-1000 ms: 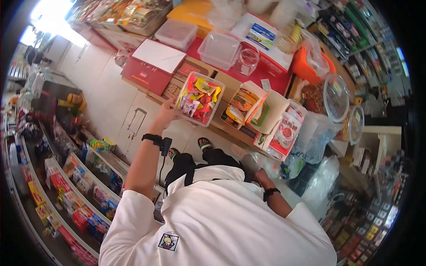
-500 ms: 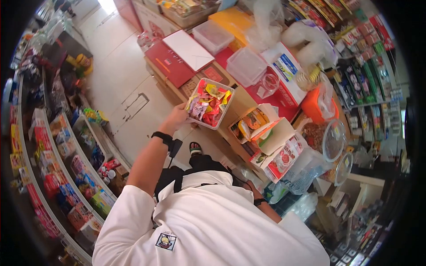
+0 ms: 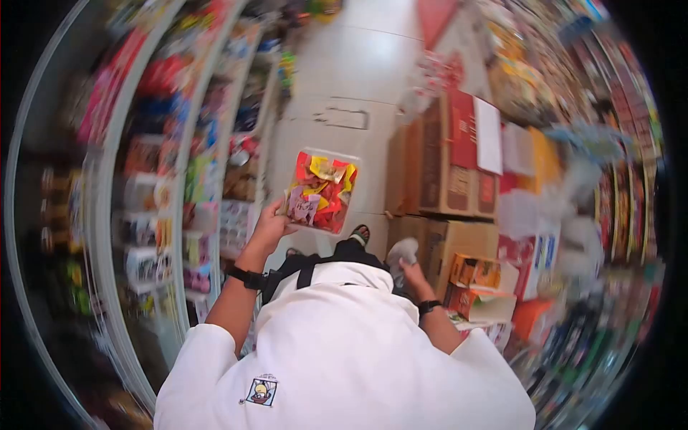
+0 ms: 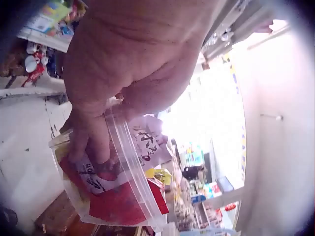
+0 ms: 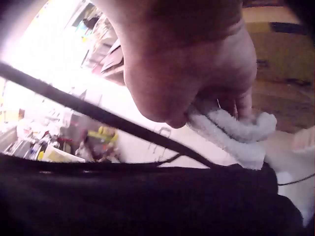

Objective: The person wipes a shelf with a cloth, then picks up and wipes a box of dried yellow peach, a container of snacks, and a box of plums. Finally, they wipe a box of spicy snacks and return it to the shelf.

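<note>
My left hand (image 3: 269,228) grips one side of a clear plastic box (image 4: 129,152), held out over the floor in front of the body. Wrapped snack packets (image 3: 322,188) in red, yellow and pale purple fill the box. In the left wrist view, fingers press against the box wall, with the rim between them and the rest of the hand. Low beside the right thigh, my right hand (image 3: 416,278) holds a folded whitish cloth (image 5: 231,133), which hangs from its curled fingers in the right wrist view.
Shelves of packaged goods (image 3: 204,172) run along the left side. On the right stand stacked brown cartons (image 3: 459,193), a red box (image 3: 462,129) and an opened carton of orange packs (image 3: 479,276). Pale tiled floor (image 3: 344,79) stretches ahead between them.
The view has turned left, so the cartons and counter now stand at the right. The snack box has moved from beside the counter to over the aisle floor, still in the left hand.
</note>
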### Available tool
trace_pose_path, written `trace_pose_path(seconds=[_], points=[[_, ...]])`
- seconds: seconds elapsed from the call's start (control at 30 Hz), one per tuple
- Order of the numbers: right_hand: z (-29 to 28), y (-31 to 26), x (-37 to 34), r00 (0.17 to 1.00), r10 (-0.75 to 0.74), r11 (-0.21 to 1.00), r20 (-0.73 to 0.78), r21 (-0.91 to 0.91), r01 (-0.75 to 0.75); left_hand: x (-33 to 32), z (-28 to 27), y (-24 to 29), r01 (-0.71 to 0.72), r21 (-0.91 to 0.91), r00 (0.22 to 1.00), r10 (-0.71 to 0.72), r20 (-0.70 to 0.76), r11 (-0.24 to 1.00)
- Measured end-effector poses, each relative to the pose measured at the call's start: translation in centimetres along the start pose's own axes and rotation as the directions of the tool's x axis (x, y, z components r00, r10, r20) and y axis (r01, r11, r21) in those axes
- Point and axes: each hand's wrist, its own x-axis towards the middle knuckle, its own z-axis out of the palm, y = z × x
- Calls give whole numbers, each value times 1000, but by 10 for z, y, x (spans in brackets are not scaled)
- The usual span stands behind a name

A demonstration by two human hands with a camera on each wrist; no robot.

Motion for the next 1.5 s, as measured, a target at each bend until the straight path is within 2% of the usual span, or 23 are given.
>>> trace_pose_path(seconds=[0.03,0.07,0.13,0.17,0.23,0.33,0.43,0.57,0.63,0.7,0.73,0.83,0.9,0.93,1.0,1.03,1.1,1.13,1.2,1.33,1.4,1.43,1.5], points=[[9,-17,31,999,21,998,45,-60,-19,-19,-23,-3,-13,-40,998,11,-63,999],[29,-74,22,994,-75,993,77,-83,82,-41,-40,0,-36,-106,991,22,-129,994],[86,-169,10,956,-186,982,227,8,190,-78,-68,6,-110,-214,974,62,-218,971],[116,-205,5,876,-347,937,335,74,343,-97,-78,9,-129,-240,962,62,-266,962],[185,-282,-28,832,-344,930,435,38,365,-128,-90,17,-232,-290,943,141,-301,929],[285,-326,-66,754,-362,909,548,28,416,-150,-107,13,-341,-330,895,196,-401,880],[326,-329,-102,682,-351,891,641,4,454,-171,-124,11,-416,-340,815,179,-551,843],[309,-313,-128,628,-207,853,750,-176,491,-188,-136,6,-463,-378,764,145,-629,802],[300,-318,-115,656,-109,814,747,-311,490,-187,-130,7,-486,-359,741,158,-652,797],[308,-332,-92,488,-249,804,836,-103,586,-183,-120,-4,-459,-314,762,186,-621,831],[321,-349,-91,502,-276,845,820,-42,533,-177,-111,-7,-477,-326,747,180,-640,816],[347,-387,-52,566,-136,889,813,-152,432,-177,-85,0,-462,-371,750,132,-649,805],[354,-416,-57,436,-117,912,893,-77,403,-172,-73,2,-426,-378,758,96,-645,822],[344,-428,-66,442,-125,920,888,-62,386,-167,-65,2,-477,-400,717,83,-692,783],[322,-444,-84,289,19,955,957,-103,277,-158,-55,7,-565,-435,665,76,-743,701],[313,-428,-74,289,12,962,957,-90,259,-152,-53,10,-551,-426,668,73,-741,718],[294,-392,-52,153,-281,860,947,178,479,-142,-49,16,-654,-422,595,81,-800,628],[279,-386,-43,154,-282,866,947,182,466,-137,-46,21,-694,-400,568,113,-815,599],[247,-397,-39,-28,-220,851,975,206,483,-128,-43,23,-692,-374,537,94,-838,618],[236,-422,-28,35,-265,876,964,225,427,-114,-16,45,-682,-332,532,131,-836,652],[250,-447,-17,309,-20,935,951,-91,342,-114,-1,53,-660,-324,558,154,-815,678],[264,-449,-4,313,-36,939,949,-75,337,-118,5,54,-600,-333,595,128,-793,728],[294,-448,28,474,-155,978,867,68,197,-124,15,56,-529,-328,634,108,-766,783]])
